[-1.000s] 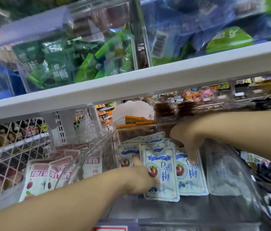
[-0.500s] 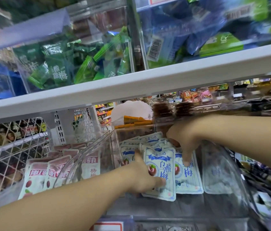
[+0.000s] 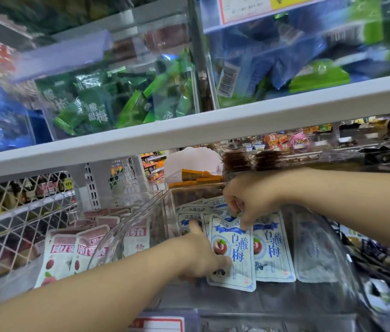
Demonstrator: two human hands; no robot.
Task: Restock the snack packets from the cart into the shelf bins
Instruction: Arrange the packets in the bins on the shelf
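The shelf (image 3: 189,135) runs overhead, and under it sits the clear bin (image 3: 127,226), the thing to watch. On the bin's floor lies a fan of blue-and-white packets (image 3: 273,255), overlapping and flat. Red packets (image 3: 62,255) fill the next bin to its left.

Both bare arms reach into the bin. The left hand (image 3: 201,257) has kept its place, fingers curled on the lower left edge of the front packet (image 3: 242,271), thumb up. The right hand (image 3: 249,200), toward the bin's back, has come across from the right-hand packet, where a finger pressed a second ago. Now its curled fingertips seem to pinch the front packet's top edge.

I'd say this batch is already in the bin and is only being squared up. The cart is out of sight.
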